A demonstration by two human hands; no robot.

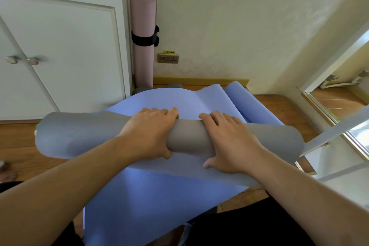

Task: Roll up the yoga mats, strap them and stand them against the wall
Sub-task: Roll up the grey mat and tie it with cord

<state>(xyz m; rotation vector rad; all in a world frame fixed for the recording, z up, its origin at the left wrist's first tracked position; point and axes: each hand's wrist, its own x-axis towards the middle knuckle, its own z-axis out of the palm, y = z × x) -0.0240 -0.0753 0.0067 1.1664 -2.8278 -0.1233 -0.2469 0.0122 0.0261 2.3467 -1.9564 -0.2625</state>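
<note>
Blue mat (151, 201): spread on the floor (18, 142), near end flat, far end rumpled by the wall (219, 16). Judged light, soft, springy, grippy.
Roll (79, 136): grey outside, lying across mid-mat; best held centrally, from above.
Left hand (148, 134), right hand (229, 142): each grip curled over the roll, side by side.
Pink mat (142, 16): strapped, stood against the far wall.

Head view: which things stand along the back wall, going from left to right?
White cabinet → pink rolled mat with a black strap → wall socket → mirror frame at the right edge.
</note>
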